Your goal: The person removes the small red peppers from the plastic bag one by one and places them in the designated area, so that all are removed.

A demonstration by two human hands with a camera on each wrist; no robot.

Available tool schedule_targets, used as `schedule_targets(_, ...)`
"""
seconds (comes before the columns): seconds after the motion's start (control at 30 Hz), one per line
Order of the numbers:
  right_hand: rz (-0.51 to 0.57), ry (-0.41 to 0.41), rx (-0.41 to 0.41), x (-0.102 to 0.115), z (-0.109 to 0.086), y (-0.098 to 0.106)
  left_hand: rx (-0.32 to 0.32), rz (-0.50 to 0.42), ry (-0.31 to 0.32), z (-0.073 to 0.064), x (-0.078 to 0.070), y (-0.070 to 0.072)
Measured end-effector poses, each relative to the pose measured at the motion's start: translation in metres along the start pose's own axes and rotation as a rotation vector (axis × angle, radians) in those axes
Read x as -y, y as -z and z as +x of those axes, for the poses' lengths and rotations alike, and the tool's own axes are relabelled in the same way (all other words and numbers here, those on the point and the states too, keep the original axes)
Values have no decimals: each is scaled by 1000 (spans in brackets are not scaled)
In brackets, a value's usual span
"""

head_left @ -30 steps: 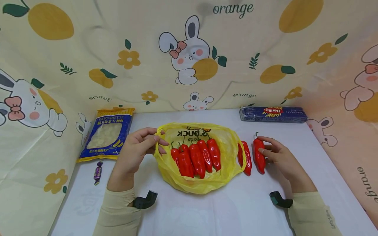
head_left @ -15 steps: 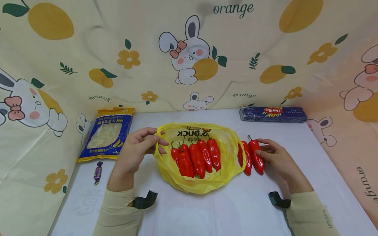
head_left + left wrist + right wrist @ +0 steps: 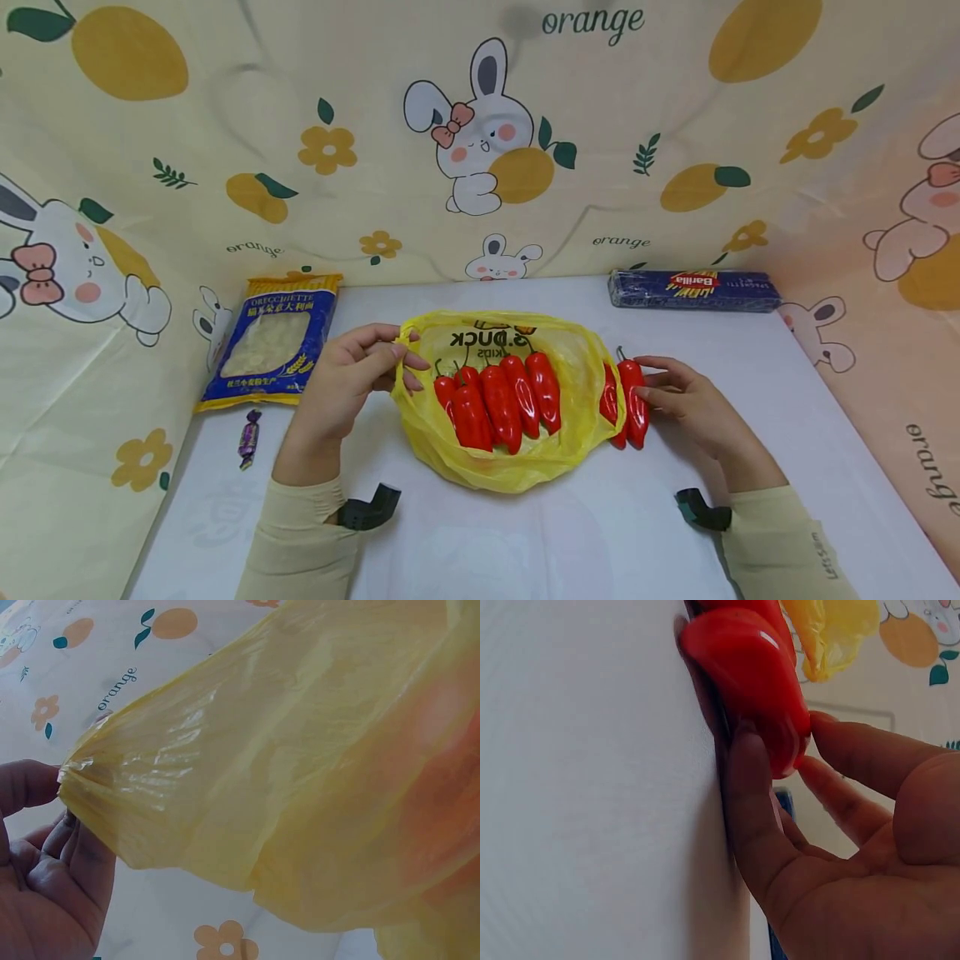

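Note:
In the head view a yellow plastic bag [image 3: 480, 471] lies with its mouth open, several red chili peppers [image 3: 498, 404] resting inside. My left hand [image 3: 348, 375] pinches the bag's left rim between thumb and fingers; the left wrist view shows the thin plastic [image 3: 187, 780] stretched from the fingertips. Right of the bag, my right hand [image 3: 693, 408] holds a red chili pepper [image 3: 637, 404] by its upper side, thumb and fingers around it in the right wrist view. That pepper stands close against another red chili pepper [image 3: 608, 396], which the bag's right rim partly overlaps.
A blue and yellow pack of orecchiette [image 3: 270, 342] lies at the back left, with a purple wrapped candy [image 3: 249, 440] in front of it. A dark blue spaghetti box [image 3: 693, 292] sits at the back right. Behind the white table hangs a patterned cloth [image 3: 420, 242].
My right hand has slid the pepper leftward, from a gap away to right beside the peppers at the bag's right rim. My left hand keeps its grip on the bag, unmoved.

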State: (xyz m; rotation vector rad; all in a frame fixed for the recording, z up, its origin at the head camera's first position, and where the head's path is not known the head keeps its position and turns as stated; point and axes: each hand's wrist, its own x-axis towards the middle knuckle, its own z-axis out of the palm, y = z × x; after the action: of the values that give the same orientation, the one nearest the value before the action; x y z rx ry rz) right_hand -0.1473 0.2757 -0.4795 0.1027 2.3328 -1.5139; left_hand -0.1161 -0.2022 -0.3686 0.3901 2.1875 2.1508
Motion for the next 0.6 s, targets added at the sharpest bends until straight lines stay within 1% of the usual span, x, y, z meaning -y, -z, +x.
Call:
schedule_targets(0.17, 27, -5, 6, 2, -1, -2, 3, 2, -2, 0, 0, 0)
schedule_targets(0.43, 39, 22, 28, 4, -3, -3, 5, -6, -1, 0, 1, 0)
schedule_targets(0.6, 26, 39, 1, 4, -2, 0, 6, -5, -6, 0, 1, 1)
